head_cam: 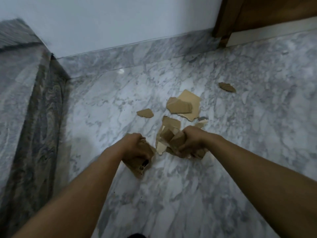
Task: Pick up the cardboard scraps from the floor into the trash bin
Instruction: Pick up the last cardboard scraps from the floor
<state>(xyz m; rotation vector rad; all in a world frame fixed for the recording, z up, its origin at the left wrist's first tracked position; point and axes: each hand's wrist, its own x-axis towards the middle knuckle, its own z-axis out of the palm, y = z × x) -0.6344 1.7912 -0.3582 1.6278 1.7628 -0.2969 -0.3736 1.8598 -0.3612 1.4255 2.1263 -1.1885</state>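
A printed scrap [139,167] was clutched in the curled left hand [135,148]; a crumpled bundle of scraps [171,140] was gripped tight by the right hand [192,142]. Beyond, on the marble floor [240,152], 2 overlapping scraps [187,102] were seen, 1 small scrap [145,113] to their left, 1 lone scrap [226,87] far right.

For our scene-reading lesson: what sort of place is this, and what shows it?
Probably indoors in a home, perhaps a hallway: a polished grey marble floor, a plain painted wall with marble skirting, and a wooden door frame at the upper right.
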